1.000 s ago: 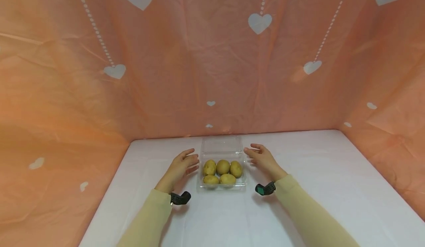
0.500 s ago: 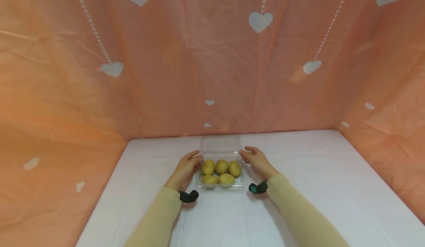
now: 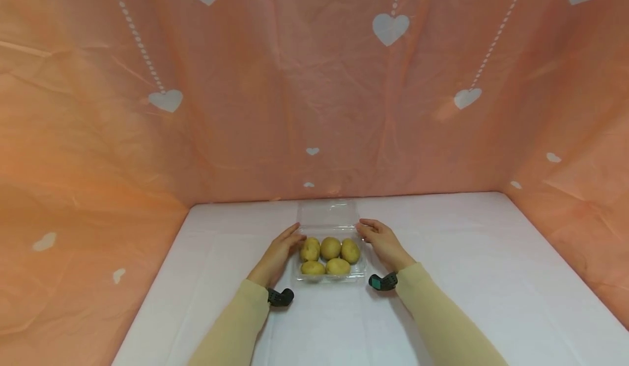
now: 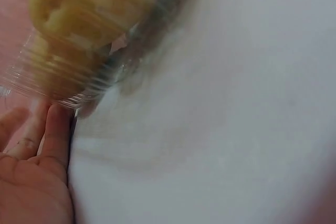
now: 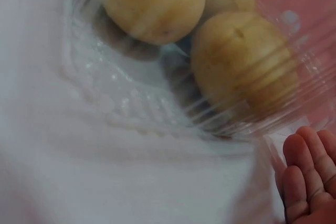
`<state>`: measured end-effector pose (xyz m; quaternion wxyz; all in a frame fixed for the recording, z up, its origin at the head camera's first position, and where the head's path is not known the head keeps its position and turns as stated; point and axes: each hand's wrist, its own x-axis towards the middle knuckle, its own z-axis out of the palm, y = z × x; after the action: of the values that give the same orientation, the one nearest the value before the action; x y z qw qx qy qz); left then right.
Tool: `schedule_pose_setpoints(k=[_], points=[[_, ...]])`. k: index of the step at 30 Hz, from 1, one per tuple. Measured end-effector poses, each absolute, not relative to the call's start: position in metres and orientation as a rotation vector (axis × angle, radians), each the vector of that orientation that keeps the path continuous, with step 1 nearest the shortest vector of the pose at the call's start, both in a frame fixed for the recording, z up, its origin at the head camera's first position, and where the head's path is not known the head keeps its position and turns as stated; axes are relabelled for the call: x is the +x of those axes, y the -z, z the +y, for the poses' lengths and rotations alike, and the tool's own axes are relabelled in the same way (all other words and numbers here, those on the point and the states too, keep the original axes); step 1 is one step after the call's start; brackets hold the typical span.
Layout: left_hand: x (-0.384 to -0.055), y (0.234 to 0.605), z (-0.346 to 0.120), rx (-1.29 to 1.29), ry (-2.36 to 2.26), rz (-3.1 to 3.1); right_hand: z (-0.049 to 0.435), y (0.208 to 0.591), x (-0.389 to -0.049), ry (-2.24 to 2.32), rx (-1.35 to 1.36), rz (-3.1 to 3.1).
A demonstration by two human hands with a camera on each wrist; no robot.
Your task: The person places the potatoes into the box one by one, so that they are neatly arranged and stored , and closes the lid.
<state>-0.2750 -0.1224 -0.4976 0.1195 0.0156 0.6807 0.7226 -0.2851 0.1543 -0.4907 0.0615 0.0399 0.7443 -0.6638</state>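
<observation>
Several potatoes [image 3: 338,266] lie in a clear plastic clamshell box [image 3: 330,278], its clear lid [image 3: 328,213] folded back behind it. My left hand [image 3: 275,257] lies along the box's left side, fingertips at the rear corner by the hinge. On the opposite side, my right hand [image 3: 388,244] has its fingertips at the rear right corner. In the left wrist view, straight fingers [image 4: 56,135] meet the wall below a potato [image 4: 89,9]. The right wrist view has extended fingers [image 5: 310,166] close beside the wall; whether they touch it I cannot tell.
A white cloth-covered table [image 3: 324,328] carries the box near its back edge. Orange sheeting with white hearts [image 3: 391,29] rises behind and on both sides. Each wrist bears a black strapped device [image 3: 281,297].
Both hands have moved inward from apart to the two sides of the box. The box, its lid and the potatoes stay in place.
</observation>
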Motion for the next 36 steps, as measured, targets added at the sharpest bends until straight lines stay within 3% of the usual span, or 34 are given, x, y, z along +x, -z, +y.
schedule_pose_setpoints(k=[36], points=[[-0.2698,0.4956,-0.1237,0.177,-2.057,2.052,0.1554,0.4915,-0.2821,2.125,0.075,2.217]])
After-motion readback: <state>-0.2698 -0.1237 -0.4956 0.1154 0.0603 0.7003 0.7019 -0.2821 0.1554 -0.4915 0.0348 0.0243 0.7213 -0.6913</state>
